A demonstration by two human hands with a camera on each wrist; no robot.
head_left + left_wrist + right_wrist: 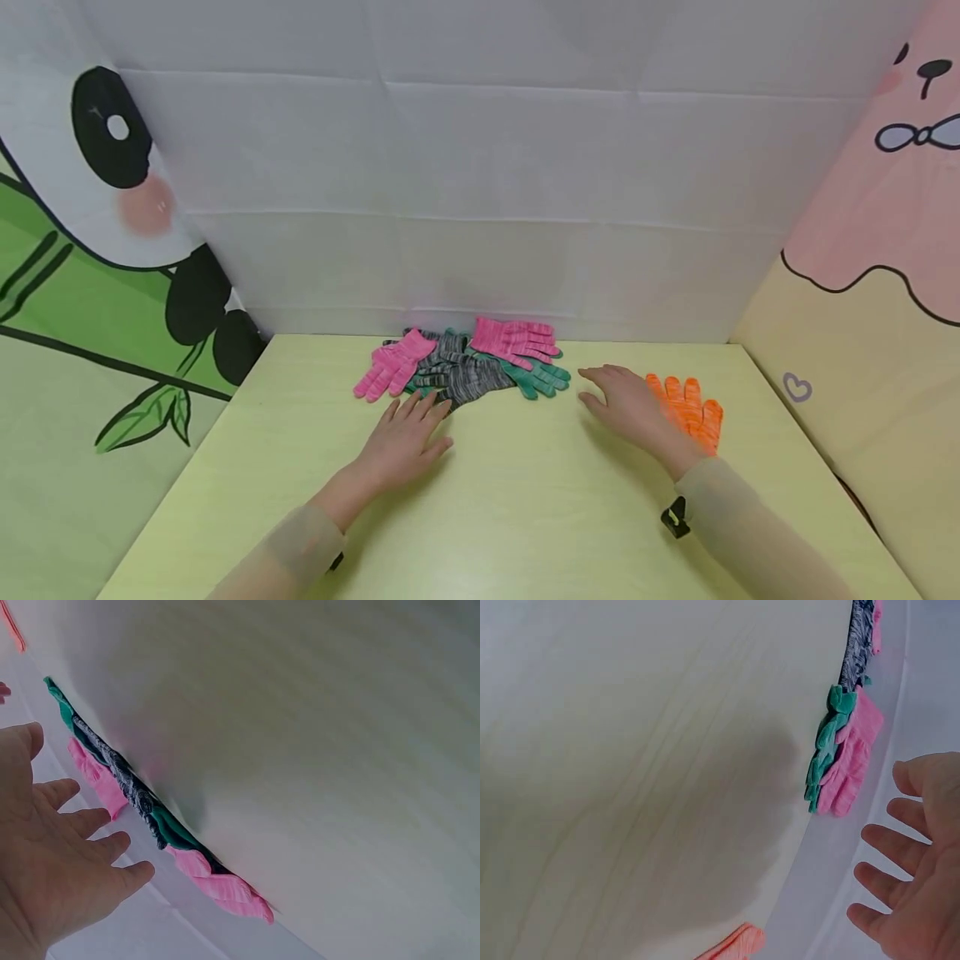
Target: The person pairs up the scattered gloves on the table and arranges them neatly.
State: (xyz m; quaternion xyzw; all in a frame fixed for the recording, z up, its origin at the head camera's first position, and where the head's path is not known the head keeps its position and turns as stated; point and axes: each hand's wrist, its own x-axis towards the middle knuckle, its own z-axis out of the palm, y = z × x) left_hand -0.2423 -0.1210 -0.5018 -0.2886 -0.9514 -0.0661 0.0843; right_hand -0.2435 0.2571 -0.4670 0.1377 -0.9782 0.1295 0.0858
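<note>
Several knitted gloves lie heaped at the table's back edge: a pink glove [395, 364] on the left, another pink glove [516, 340] at the upper right, a black-and-grey glove [474, 377] in the middle and a green glove [542, 377] partly beneath. My left hand [402, 442], fingers spread, hovers just in front of the heap and holds nothing. To the right of the heap is my right hand [628, 408], also empty, with its fingers extended. An orange glove [690, 412] lies beside it, partly hidden by that hand and wrist. In the left wrist view the left fingers [90, 823] are apart from the gloves.
The pale wooden table [525, 517] is bounded behind by a white creased sheet [487, 167]. Printed cartoon hangings stand at both sides, a green-and-white one [112, 317] on the left and a pink-and-cream one [862, 208] on the right.
</note>
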